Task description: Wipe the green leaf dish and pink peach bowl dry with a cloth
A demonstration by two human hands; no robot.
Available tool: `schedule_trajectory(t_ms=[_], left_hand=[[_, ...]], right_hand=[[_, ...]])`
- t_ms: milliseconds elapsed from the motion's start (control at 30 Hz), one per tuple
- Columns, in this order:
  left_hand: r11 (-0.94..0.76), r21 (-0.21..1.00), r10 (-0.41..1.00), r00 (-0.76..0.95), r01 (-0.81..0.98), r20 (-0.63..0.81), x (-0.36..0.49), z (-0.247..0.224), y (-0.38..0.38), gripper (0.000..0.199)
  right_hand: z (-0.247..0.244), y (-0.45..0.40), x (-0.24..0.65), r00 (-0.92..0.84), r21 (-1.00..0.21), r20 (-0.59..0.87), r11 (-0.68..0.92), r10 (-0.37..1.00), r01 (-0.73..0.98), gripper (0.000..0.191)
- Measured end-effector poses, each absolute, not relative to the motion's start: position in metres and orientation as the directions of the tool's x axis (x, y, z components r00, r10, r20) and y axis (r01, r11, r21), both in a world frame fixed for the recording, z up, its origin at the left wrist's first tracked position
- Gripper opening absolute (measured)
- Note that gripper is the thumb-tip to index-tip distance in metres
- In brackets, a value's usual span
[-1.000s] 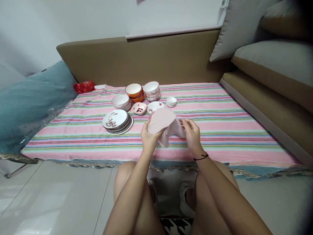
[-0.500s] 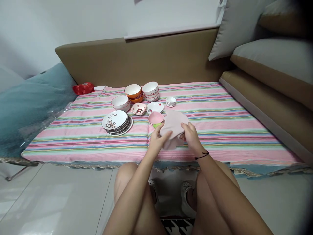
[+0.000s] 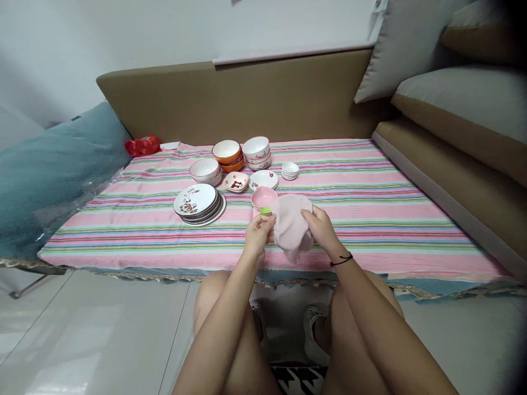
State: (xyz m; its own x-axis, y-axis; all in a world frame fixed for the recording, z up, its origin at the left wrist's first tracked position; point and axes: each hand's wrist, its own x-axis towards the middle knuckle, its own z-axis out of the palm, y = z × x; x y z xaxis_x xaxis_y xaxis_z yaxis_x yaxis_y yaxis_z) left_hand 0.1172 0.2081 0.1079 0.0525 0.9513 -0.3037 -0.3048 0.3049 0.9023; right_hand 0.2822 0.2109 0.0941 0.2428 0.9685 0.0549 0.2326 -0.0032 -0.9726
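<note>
The left hand [image 3: 258, 236] pinches a pale-pink fabric cloth [image 3: 291, 224] by its left edge, the right hand [image 3: 323, 227] its right; beyond the cloth sits a glossy pink bowl [image 3: 264, 196].

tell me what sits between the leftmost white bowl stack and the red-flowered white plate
A squarish pale-pink patterned dish, seen in the head view.

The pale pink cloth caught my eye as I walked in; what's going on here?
A person's left hand and right hand hold a pale pink cloth between them, above a striped cover. Whether anything is under the cloth, I can't tell. Just beyond it sits a pink bowl, with stacked plates off to the left and white bowls farther back.
</note>
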Motion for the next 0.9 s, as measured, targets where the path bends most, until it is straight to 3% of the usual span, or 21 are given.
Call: schedule_trajectory(t_ms=[133, 300, 567, 900], left_hand=[[0.279, 0.902, 0.959, 0.04, -0.329, -0.282, 0.118, 0.108, 0.208, 0.047], [0.251, 0.894, 0.965, 0.024, -0.371, -0.261, 0.122, 0.105, 0.209, 0.043], [0.298, 0.838, 0.954, 0.111, -0.457, -0.279, 0.129, 0.096, 0.21, 0.049], [0.217, 0.829, 0.967, -0.004, -0.516, -0.255, 0.131, 0.092, 0.213, 0.043]], right_hand=[[0.087, 0.213, 0.277, 0.279, -0.979, 0.08, 0.022, 0.957, 0.204, 0.029], [0.083, 0.213, 0.269, 0.308, -0.997, 0.075, 0.063, 0.948, 0.049, 0.039], [0.091, 0.211, 0.267, 0.326, -0.971, 0.033, 0.108, 0.945, -0.213, 0.039], [0.098, 0.209, 0.265, 0.279, -0.923, -0.014, 0.095, 0.96, -0.373, 0.035]])
